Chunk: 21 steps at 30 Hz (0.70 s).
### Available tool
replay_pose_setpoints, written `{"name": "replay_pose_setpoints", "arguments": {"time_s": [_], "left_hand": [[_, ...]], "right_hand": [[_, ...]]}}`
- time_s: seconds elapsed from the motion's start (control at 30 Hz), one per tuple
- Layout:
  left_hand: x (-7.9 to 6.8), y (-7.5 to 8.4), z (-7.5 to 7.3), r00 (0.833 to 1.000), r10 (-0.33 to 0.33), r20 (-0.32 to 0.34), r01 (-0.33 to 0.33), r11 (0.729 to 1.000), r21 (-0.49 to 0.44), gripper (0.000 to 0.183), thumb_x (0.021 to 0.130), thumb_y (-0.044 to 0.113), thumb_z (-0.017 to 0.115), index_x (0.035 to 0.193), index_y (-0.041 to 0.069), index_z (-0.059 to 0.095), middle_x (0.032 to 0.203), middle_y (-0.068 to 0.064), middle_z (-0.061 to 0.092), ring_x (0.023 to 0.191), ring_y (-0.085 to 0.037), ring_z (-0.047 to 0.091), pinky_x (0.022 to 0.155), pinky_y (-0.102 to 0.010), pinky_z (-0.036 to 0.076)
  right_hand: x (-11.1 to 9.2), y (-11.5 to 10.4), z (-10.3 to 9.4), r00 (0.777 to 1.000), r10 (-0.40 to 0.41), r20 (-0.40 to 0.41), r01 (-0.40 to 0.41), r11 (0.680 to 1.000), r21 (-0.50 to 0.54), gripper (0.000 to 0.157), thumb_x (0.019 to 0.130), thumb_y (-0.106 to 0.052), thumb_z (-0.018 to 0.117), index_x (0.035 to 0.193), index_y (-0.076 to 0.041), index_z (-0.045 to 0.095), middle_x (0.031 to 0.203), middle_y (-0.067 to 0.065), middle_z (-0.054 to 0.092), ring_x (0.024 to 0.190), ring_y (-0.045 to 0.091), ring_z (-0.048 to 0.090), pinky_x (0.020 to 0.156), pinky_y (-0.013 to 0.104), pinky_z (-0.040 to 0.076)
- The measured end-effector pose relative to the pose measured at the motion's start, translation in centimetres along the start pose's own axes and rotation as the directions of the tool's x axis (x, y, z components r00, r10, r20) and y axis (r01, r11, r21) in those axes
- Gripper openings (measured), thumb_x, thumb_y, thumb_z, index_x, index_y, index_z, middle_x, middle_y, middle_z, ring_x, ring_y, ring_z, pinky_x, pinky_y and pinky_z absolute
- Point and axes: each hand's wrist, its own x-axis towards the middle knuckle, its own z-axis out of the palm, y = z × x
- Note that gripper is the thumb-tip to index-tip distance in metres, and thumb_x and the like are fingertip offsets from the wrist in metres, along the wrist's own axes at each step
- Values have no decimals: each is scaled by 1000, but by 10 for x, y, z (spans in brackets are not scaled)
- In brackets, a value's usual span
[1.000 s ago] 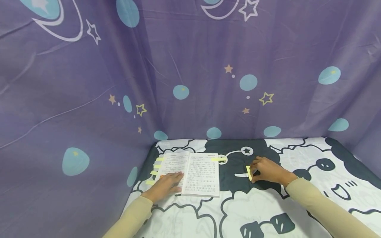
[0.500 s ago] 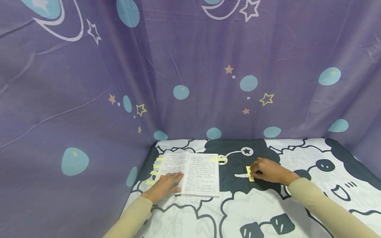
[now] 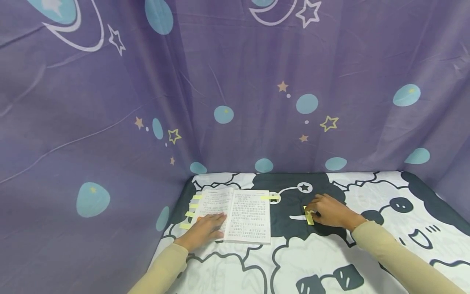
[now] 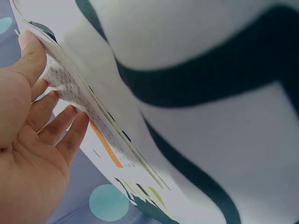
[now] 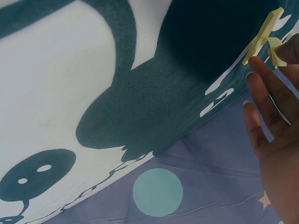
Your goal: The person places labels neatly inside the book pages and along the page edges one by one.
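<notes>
An open book (image 3: 249,216) lies on the patterned cloth, its pages covered in print. My left hand (image 3: 206,229) rests on the left page with its fingers extended; the left wrist view has the same hand (image 4: 44,130) against that page, beside an orange strip (image 4: 106,144). To the book's right, a narrow yellow sticky note pad (image 3: 309,219) lies on the dark part of the cloth. My right hand (image 3: 329,210) is over it. In the right wrist view, the thumb and fingers pinch a curled-up sticky note (image 5: 276,52) lifting off the pad (image 5: 261,39).
Several yellow tabs (image 3: 193,206) stick out from the book's left edge. One more yellow tab (image 3: 269,197) crosses its upper right edge. A purple curtain (image 3: 257,102) stands behind and to the sides of the white-and-dark cloth (image 3: 220,273).
My right hand has shifted slightly, and the top sticky note has curled up from the pad, showing more of the pad. My left hand and the book have stayed put.
</notes>
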Motion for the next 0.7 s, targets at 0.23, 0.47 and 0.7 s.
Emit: {"name": "replay_pose_setpoints", "arguments": {"time_s": [0.23,0.47,0.7], "left_hand": [[-1,1,0,1000,8,0,-8,1000,10,65,98,29,68,151,-2,48,157,-21,44,142,-44,43,118,-57,35],[0,1,0,1000,1,0,-1,1000,15,65,98,30,68,151,-1,48,157,-20,44,142,-43,43,118,-56,35],[0,-1,1,1000,14,-5,-14,1000,6,65,97,30,68,151,-2,48,157,-21,44,141,-43,44,118,-56,36]], "right_hand": [[-1,-6,6,998,50,30,-48,998,-39,24,75,-11,83,99,-16,81,95,-2,72,89,22,65,72,43,50],[6,-10,9,996,84,32,-79,989,-126,16,78,-14,88,91,-17,80,91,-4,72,83,19,62,71,41,46],[16,-14,12,995,103,-6,-102,969,-225,15,75,-6,87,84,-14,78,81,-2,70,77,21,58,65,38,41]]}}
